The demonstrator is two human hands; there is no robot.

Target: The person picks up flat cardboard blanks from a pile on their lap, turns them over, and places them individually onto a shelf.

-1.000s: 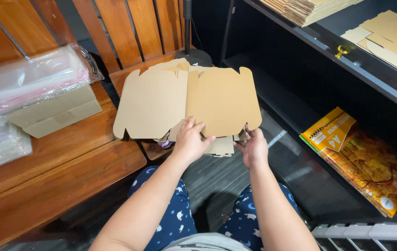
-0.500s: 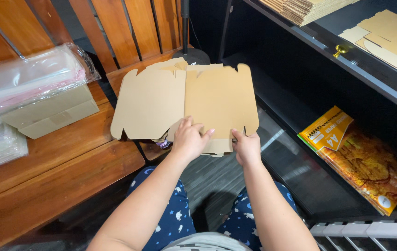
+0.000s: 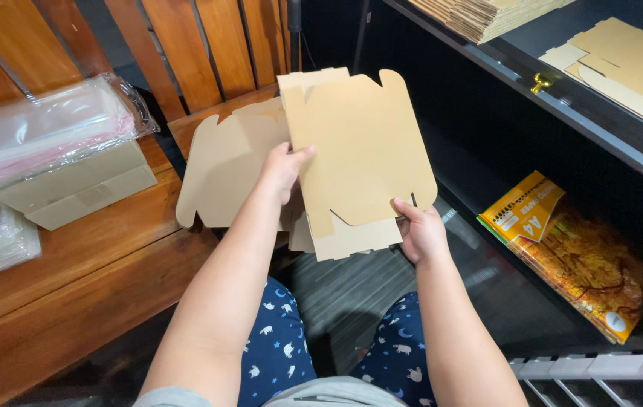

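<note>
Head view: both hands lift a flat cardboard box blank (image 3: 359,151). Left hand (image 3: 282,169) grasps its left edge, right hand (image 3: 421,232) pinches the bottom corner. Behind the fingers, another blank (image 3: 223,173) rests on a wooden bench (image 3: 95,264); right of them, dark shelving (image 3: 562,113).

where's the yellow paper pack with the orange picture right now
In the head view the yellow paper pack lies low on the right, on the dark lower shelf, right of the right hand gripping the flat brown cardboard blank.
</note>
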